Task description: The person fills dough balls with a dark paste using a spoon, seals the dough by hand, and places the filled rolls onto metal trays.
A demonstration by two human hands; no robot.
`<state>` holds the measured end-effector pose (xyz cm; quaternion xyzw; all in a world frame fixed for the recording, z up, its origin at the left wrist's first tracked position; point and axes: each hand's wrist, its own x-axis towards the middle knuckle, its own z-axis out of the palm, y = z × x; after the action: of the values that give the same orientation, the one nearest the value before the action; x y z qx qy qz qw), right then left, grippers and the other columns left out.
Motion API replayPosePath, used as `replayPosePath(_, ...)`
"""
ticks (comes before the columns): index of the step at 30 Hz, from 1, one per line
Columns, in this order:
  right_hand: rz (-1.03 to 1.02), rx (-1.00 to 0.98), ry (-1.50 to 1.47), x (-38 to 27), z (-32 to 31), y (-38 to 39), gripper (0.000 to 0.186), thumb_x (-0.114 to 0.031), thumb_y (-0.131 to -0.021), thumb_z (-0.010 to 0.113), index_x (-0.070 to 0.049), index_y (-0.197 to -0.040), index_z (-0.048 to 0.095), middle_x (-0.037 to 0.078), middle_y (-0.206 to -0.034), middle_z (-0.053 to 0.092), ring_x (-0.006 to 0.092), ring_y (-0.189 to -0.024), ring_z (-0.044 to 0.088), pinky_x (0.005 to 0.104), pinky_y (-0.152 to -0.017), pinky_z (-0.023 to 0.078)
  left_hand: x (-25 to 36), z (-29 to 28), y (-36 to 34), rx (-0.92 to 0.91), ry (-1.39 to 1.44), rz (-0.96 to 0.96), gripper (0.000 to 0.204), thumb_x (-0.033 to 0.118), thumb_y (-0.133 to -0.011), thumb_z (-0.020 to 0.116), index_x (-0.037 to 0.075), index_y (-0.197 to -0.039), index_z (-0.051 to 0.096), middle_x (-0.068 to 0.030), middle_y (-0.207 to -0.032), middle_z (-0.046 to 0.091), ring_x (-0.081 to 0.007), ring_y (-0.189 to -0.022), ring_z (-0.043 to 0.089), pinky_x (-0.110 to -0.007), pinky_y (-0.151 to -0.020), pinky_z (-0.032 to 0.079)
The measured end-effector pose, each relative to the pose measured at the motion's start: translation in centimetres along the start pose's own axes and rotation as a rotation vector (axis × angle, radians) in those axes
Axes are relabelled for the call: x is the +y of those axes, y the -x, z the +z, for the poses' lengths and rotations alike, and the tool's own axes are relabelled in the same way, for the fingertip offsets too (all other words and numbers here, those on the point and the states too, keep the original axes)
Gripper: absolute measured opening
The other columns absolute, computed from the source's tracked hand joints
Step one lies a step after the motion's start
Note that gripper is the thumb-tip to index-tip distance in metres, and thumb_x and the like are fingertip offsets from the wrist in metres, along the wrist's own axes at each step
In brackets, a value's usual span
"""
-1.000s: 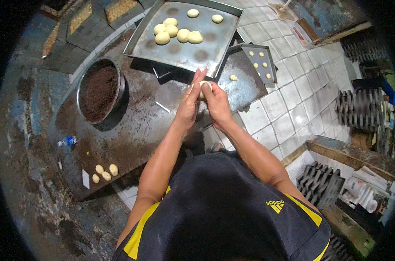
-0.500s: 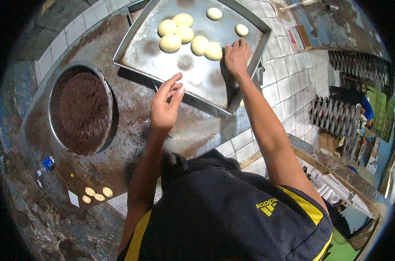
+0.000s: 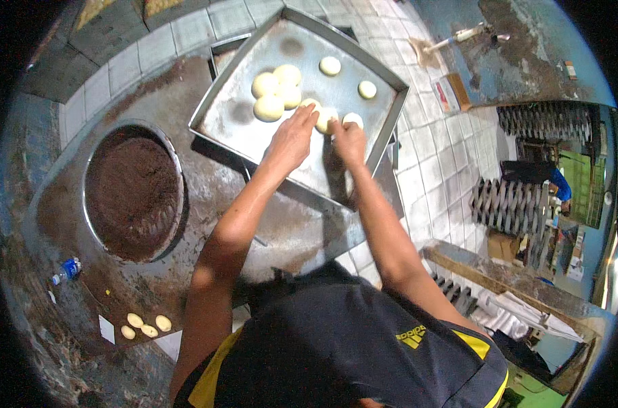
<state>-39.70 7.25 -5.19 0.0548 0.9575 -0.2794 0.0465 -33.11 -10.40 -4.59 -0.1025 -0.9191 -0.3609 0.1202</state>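
Observation:
A square metal baking tray (image 3: 214, 112) lies ahead of me with several smooth pale dough balls on it. Four-ball cluster aside, a dough ball (image 3: 326, 121) sits between my hands. My left hand (image 3: 294, 141) reaches over the tray, its fingers stretched out and resting against another dough ball (image 3: 310, 105), partly hidden. My right hand (image 3: 350, 143) is curled closed, its thumb side touching the ball between the hands; what its fingers hold is hidden. Just beyond its knuckles shows a dough ball (image 3: 352, 120). Two smaller balls, one far (image 3: 330, 66) and one right (image 3: 367, 90), lie apart.
A round metal bowl (image 3: 180, 204) of dark brown crumbly stuff stands left on the worn table (image 3: 207, 194). Several small pale oval pieces (image 3: 149, 330), a white card (image 3: 106, 329) and a blue-labelled bottle (image 3: 66, 271) lie lower left. White tiles (image 3: 424, 129) run along the right.
My left hand has moved forward over the tray onto the dough. My right hand has come inward beside the row, where another dough ball now shows. The view has shifted slightly.

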Motion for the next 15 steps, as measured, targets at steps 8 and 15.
replayPosePath(8, 0.031, -0.148, -0.722, 0.6, -9.0, 2.9, 0.024, -0.012, -0.087, 0.070, 0.008, -0.101, 0.067, 0.007, -0.082, 0.068, 0.0128, -0.065, 0.061, 0.0267, -0.059, 0.048, -0.2, 3.1, -0.5, -0.139, -0.464, -0.065, 0.034, 0.010, -0.093, 0.049, 0.000, -0.122, 0.063, -0.0168, -0.132, 0.061, -0.0291, -0.129, 0.053, -0.053, -0.102, 0.044)
replayPosePath(15, -0.707, 0.003, -0.264, 6.5, -19.4, 17.7, 0.023, -0.009, -0.086, 0.070, -0.001, -0.107, 0.069, 0.016, -0.094, 0.068, 0.0304, -0.084, 0.068, 0.0368, -0.075, 0.054, 18.7, 5.8, 6.7, 0.090, 1.035, -0.436, 0.046, 0.033, -0.106, 0.052, -0.006, -0.127, 0.060, -0.0132, -0.108, 0.071, -0.0236, -0.096, 0.067, -0.036, -0.088, 0.052)
